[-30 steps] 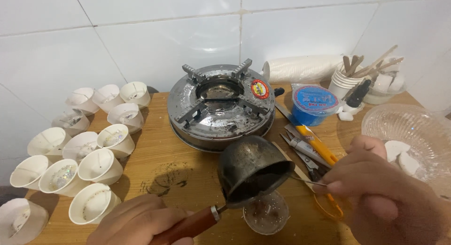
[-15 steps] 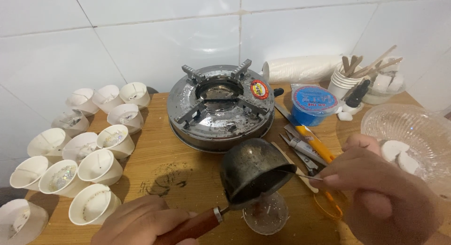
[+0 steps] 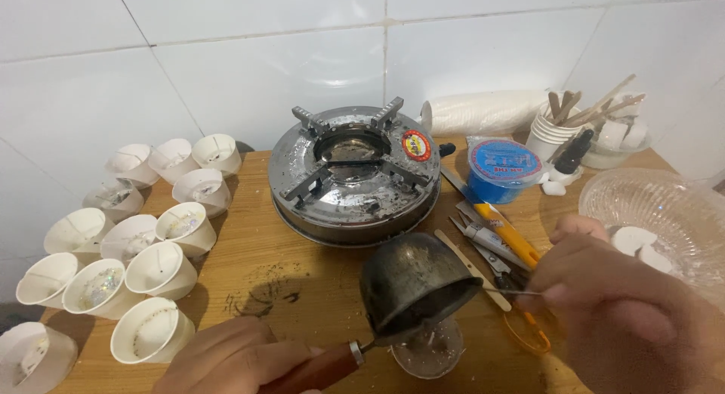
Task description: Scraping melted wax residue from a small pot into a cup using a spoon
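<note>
Tilted pot (image 3: 414,288) over glass cup (image 3: 432,352), stove (image 3: 355,175) just beyond.

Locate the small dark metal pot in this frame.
In the head view, the small dark metal pot is low at centre, tilted over a small clear cup, just in front of the round stove; the left hand holds its wooden handle.

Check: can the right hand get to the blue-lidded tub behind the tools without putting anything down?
Probably not: the right hand pinches a thin stick at the pot. Path to the tub looks open, over scattered tools.
</note>
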